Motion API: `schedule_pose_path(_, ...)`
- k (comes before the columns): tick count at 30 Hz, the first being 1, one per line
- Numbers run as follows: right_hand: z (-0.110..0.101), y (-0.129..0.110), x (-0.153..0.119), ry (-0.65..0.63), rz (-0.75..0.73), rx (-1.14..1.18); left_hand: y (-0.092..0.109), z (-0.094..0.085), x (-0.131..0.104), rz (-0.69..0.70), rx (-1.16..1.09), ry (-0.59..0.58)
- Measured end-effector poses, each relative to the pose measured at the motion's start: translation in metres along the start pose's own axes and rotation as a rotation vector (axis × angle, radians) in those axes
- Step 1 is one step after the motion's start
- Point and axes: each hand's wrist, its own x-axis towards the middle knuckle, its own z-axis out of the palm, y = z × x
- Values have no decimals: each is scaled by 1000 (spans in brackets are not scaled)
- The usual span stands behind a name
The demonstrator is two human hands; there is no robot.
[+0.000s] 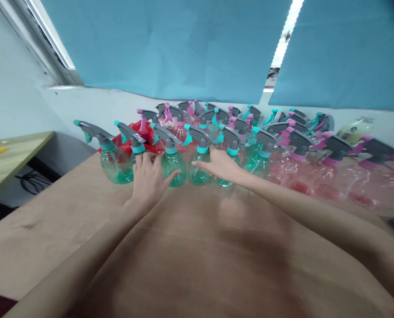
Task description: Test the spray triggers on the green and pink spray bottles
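On brown tabletop (67,212), green spray bottles (199,175), white wall (100,105), blue curtain (170,48).

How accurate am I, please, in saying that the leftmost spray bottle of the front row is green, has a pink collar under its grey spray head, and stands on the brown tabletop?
One detail is off: the collar is turquoise, not pink, as the head view shows. The leftmost spray bottle is green, has a grey spray head, and stands on the brown tabletop.
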Motion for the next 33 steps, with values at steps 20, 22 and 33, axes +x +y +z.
schedule_pose_path(20, -40, 24, -123, 23, -138, -275, 93, -15, -92, 24, -753, -387)
schedule_pose_path(22, -53, 29, -137, -6, -158, -244, 107, -12, -96, 77, -874, -411)
schedule_pose_path(33, -101, 101, -172, -16, -312, 244, 197, 0, -94, 174, -1087, -551)
